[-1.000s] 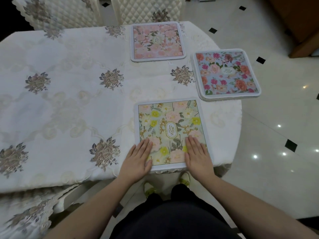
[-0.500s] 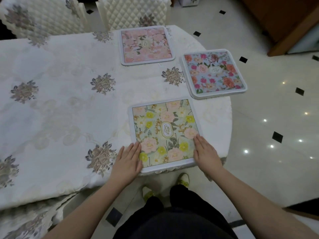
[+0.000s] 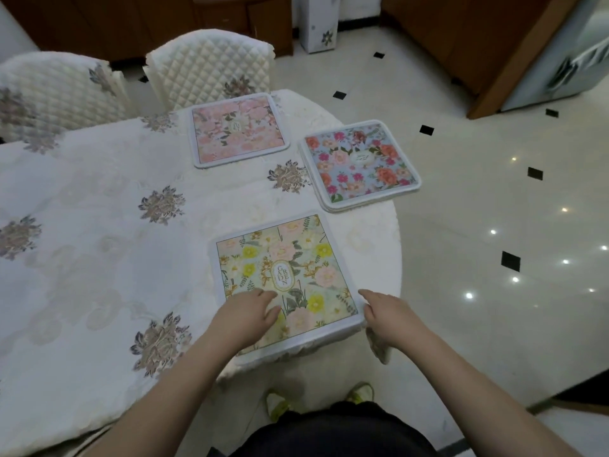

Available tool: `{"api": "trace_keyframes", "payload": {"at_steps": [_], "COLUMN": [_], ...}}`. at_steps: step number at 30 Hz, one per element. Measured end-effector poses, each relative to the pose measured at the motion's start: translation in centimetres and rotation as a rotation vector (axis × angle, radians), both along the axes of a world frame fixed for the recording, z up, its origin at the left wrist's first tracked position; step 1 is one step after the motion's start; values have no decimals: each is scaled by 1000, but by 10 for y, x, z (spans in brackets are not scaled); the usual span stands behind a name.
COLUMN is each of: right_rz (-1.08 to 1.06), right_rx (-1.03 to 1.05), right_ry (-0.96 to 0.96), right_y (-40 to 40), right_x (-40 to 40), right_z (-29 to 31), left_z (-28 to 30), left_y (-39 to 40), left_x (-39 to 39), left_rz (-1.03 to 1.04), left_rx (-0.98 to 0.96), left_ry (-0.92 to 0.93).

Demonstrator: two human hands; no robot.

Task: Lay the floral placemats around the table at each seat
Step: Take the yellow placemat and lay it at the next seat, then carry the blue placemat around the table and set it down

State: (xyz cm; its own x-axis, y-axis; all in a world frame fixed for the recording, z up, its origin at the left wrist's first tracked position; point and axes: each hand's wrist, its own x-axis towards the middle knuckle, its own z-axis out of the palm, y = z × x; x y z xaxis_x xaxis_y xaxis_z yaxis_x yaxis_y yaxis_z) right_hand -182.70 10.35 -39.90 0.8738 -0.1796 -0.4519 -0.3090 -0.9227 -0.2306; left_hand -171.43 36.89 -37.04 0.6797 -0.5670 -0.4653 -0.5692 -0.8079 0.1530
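1. The green mat point(image 3: 286, 282) lies flat at the near edge of the table point(image 3: 99, 258), straight in front of the person, its near border just over the table's rim.
2. The left hand point(image 3: 244, 319) rests on the mat's near-left part, palm down, fingers stretched forward and slightly apart, pressing rather than gripping.
3. The right hand point(image 3: 390, 316) sits at the mat's near-right corner, fingers loosely extended toward the edge; whether the thumb hooks under the border, I cannot tell.
4. The pink mat point(image 3: 239, 130) lies farther back, at the table's far edge, in front of a quilted chair point(image 3: 211, 67).
5. The blue mat point(image 3: 359, 164) lies to the right of the pink one, near the table's rounded right edge. It seems to top a small stack, as extra borders show beneath it.
6. The three mats are apart from one another, none touching.
7. A second chair point(image 3: 56, 87) stands on the far left.
8. Glossy tiled floor point(image 3: 494, 225) lies to the right.
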Motion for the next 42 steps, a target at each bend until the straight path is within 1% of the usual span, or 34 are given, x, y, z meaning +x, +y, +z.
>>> {"api": "trace_keyframes", "payload": {"at_steps": [3, 7, 10, 15, 19, 24, 27, 31, 37, 42], "right_rz": [-38, -86, -96, -180, -235, -293, -354, -381, -403, -454], "right_rx": [13, 0, -4, 52, 85, 106, 138, 116, 102, 97], "right_ry": [-41, -85, -117, -102, -71, -77, -77, -60, -16, -27], "right_y": [-22, -58, -85, -123, -142, -161, -169, -176, -188, -202], "right_x": [-9, -25, -39, -58, -65, -65, -60, -51, -32, -22], "right_z": [12, 22, 23, 23, 26, 29, 31, 34, 40, 46], "left_z": [14, 19, 21, 21, 22, 34, 36, 25, 18, 17], "left_y": [-42, -94, -127, -171, -198, -224, -237, -257, -286, -303], "left_x": [-11, -25, -33, -42, -47, -46, -37, -6, 26, 41], "left_rz": [-84, -143, -166, -197, -224, -311, -347, -365, -387, -404], "left_rx": [-63, -178, -229, -162, -149, -131, -136, -99, -176, -209], "left_ry": [-60, -53, -60, -43, -44, -51, -52, -13, -53, 2]}}
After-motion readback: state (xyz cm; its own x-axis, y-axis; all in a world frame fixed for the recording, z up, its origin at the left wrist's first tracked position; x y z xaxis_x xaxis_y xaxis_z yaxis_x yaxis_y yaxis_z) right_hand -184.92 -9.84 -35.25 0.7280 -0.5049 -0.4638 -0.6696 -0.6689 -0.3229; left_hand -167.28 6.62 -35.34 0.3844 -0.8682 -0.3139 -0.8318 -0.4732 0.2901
